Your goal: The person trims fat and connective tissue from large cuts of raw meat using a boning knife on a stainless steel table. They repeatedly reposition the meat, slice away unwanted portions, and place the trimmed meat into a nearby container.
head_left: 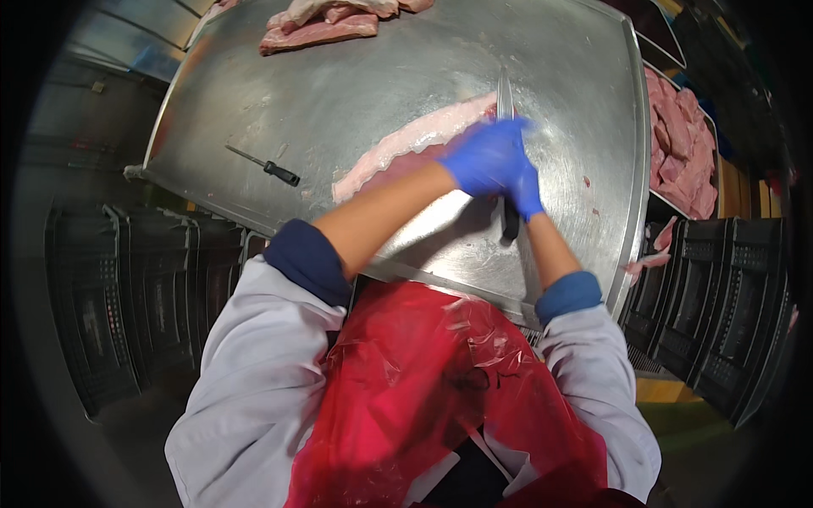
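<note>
Right hand (527, 193), blue-gloved, clenched around the dark handle of a knife (506, 135), blade pointing far across the steel. Left hand (484, 157), also blue-gloved, pressed flat on the right end of a long strip of pale pink meat (398, 152), fingers spread rather than gripping, just beside the blade and partly over the right hand. Strip stretched from under the left hand out to the left and nearer, lying flat on the steel table (339, 76). Knife tip over the strip's far right end, under the left hand's fingertips. On the table to the left, well apart, a thin sharpening steel (264, 165) with a black handle. At the far edge, more meat cuts (326, 21). Right of the table, a tray of pink meat pieces (677, 144). Around the table, black plastic crates (135, 288) on both sides. Near, a red plastic apron (423, 389) over a white coat.
</note>
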Demonstrator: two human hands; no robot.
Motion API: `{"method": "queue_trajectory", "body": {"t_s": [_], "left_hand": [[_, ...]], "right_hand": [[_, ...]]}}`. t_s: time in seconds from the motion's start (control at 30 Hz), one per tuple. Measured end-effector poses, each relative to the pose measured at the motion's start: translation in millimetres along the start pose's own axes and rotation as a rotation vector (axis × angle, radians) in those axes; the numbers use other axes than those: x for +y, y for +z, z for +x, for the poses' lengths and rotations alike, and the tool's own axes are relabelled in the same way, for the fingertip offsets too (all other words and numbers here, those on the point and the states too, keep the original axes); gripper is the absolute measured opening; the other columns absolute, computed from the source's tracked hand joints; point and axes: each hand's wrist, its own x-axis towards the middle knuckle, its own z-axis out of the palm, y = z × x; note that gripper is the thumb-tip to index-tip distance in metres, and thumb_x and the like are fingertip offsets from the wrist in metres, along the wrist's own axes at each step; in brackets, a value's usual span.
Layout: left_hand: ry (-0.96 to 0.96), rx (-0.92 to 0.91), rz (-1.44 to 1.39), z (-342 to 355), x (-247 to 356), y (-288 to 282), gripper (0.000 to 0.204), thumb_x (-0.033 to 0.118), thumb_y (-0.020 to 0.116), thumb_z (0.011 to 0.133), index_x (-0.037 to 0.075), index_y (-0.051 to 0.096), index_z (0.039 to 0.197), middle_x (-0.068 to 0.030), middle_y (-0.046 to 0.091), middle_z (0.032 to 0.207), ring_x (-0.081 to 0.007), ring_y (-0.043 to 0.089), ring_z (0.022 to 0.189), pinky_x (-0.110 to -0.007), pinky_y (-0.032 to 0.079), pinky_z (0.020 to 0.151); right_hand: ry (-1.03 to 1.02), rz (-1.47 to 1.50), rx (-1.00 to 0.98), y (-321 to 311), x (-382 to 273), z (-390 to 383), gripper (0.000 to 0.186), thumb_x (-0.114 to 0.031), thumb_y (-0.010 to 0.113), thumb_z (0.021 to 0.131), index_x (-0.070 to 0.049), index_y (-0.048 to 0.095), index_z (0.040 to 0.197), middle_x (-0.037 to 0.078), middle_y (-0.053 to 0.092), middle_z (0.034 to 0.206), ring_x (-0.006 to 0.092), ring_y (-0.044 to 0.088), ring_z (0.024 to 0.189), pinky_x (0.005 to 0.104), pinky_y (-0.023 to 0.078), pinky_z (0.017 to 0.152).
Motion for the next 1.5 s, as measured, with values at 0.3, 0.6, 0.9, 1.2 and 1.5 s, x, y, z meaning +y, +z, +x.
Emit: {"method": "queue_trajectory", "body": {"t_s": [0.3, 0.6, 0.9, 1.2, 1.5], "left_hand": [[-0.450, -0.106, 0.550, -101, -169, -43, 0.033, 0.020, 0.058, 0.085, 0.011, 0.062, 0.117, -0.0147, 0.057, 0.119, -0.0360, 0.054, 0.112, -0.050, 0.043, 0.095], [-0.436, -0.076, 0.498, -86, -181, -39, 0.031, 0.017, 0.059, 0.088, 0.011, 0.062, 0.118, -0.0169, 0.056, 0.123, -0.0388, 0.052, 0.113, -0.050, 0.042, 0.097], [-0.442, -0.091, 0.524, 35, -157, 0, 0.031, 0.030, 0.065, 0.081, 0.002, 0.066, 0.095, -0.0222, 0.068, 0.095, -0.0419, 0.063, 0.091, -0.050, 0.052, 0.082], [-0.785, -0.142, 0.304, 42, -221, 8, 0.026, 0.025, 0.068, 0.083, 0.000, 0.069, 0.084, -0.0201, 0.069, 0.082, -0.0314, 0.067, 0.075, -0.041, 0.053, 0.071], [-0.848, 0.022, 0.106, 20, -212, 3, 0.021, 0.018, 0.067, 0.088, -0.002, 0.067, 0.080, -0.0135, 0.068, 0.071, -0.0159, 0.063, 0.066, -0.035, 0.050, 0.063]], "right_hand": [[0.026, -0.531, 0.030, 40, 4, 13, 0.072, -0.024, 0.039, 0.102, -0.030, -0.003, 0.161, 0.030, 0.069, 0.097, 0.0449, 0.069, 0.075, 0.0524, 0.055, 0.066], [0.038, -0.433, -0.094, 46, 56, -54, 0.079, -0.010, 0.051, 0.094, -0.026, 0.013, 0.161, 0.026, 0.071, 0.089, 0.0418, 0.068, 0.071, 0.0460, 0.055, 0.064], [0.012, 0.139, 0.263, -63, 13, -49, 0.081, 0.002, 0.052, 0.094, -0.020, 0.015, 0.162, 0.005, 0.062, 0.087, 0.0080, 0.057, 0.065, 0.0225, 0.049, 0.054], [-0.146, 0.116, 0.179, -8, 19, 66, 0.078, -0.021, 0.057, 0.093, -0.024, 0.019, 0.161, 0.014, 0.070, 0.083, 0.0185, 0.065, 0.057, 0.0333, 0.056, 0.057], [-0.098, -0.100, -0.291, -24, 31, 63, 0.072, -0.021, 0.053, 0.093, -0.032, 0.027, 0.159, 0.012, 0.068, 0.079, 0.0213, 0.067, 0.064, 0.0345, 0.058, 0.064]]}}
